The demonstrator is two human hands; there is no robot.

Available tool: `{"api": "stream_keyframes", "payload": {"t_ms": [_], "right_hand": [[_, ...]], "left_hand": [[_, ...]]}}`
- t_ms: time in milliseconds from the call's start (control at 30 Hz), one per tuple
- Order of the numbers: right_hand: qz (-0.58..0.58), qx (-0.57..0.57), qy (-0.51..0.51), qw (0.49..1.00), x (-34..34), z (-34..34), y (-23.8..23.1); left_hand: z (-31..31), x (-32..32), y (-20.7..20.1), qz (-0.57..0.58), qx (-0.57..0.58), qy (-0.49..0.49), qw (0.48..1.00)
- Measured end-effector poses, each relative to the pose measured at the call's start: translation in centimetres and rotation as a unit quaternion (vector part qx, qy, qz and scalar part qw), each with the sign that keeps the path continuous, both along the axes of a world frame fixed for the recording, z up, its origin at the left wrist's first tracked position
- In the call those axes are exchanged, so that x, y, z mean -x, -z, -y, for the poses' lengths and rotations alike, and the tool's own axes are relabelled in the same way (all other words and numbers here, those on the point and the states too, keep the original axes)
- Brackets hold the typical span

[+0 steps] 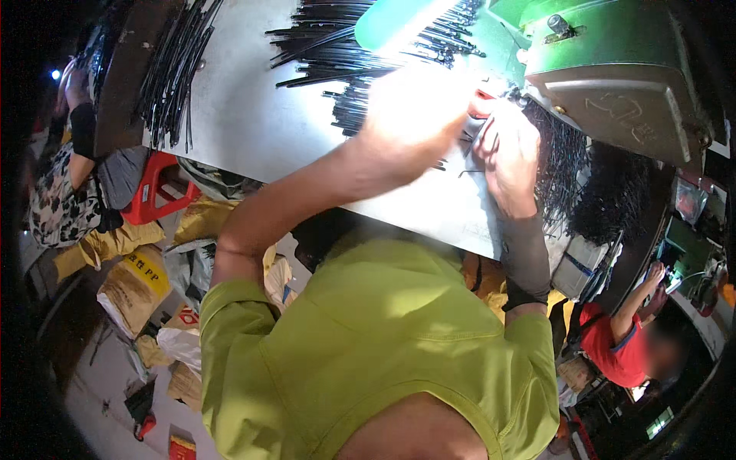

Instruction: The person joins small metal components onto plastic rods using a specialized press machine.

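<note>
My left hand (418,115) reaches across the white worktop to the front of a green machine (606,61). Glare washes out its fingers, so their closing is hidden. Close beside it, my right hand (510,157) has its fingers bent and pressed together at the machine's working point; what they pinch is too small to make out. A small red part (481,103) shows between the two hands. Behind my left hand lie black cable pieces (337,73) in several bundles. Right of my right hand hangs a dense heap of thin black wires (563,157).
Another bundle of black cables (180,73) lies at the worktop's left end. A bright lamp (402,23) with a green shade hangs over the table. A red stool (161,188) and yellow sacks (134,287) stand at left. Co-workers sit at far left and at right, one in a red shirt (613,349).
</note>
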State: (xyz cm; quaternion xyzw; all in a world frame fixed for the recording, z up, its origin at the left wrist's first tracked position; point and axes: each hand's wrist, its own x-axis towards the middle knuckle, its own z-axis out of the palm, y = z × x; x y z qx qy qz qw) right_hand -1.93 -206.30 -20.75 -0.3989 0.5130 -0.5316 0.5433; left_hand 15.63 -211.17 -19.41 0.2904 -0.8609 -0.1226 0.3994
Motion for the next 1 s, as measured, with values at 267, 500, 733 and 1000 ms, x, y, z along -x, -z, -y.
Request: {"api": "stream_keyframes", "payload": {"t_ms": [267, 500, 733, 1000], "right_hand": [[-0.032, -0.036, -0.021, 0.999, 0.0, -4.5, -0.1], [-0.547, 0.201, -0.227, 0.780, 2.6, -7.3, -1.9], [-0.436, 0.130, -0.057, 0.889, 1.6, -4.6, 0.7], [-0.204, 0.023, 0.004, 0.979, 0.6, -1.2, -0.3]], "left_hand": [[2.9, -3.7, 3.4, 0.093, 0.087, -0.096, 0.987], [1.9, 0.1, 2.6, 0.032, 0.084, 0.014, 0.996], [1.9, 1.7, 4.2, -0.071, 0.069, 0.015, 0.995], [2.0, 2.8, 4.2, -0.130, 0.100, 0.001, 0.986]]}}
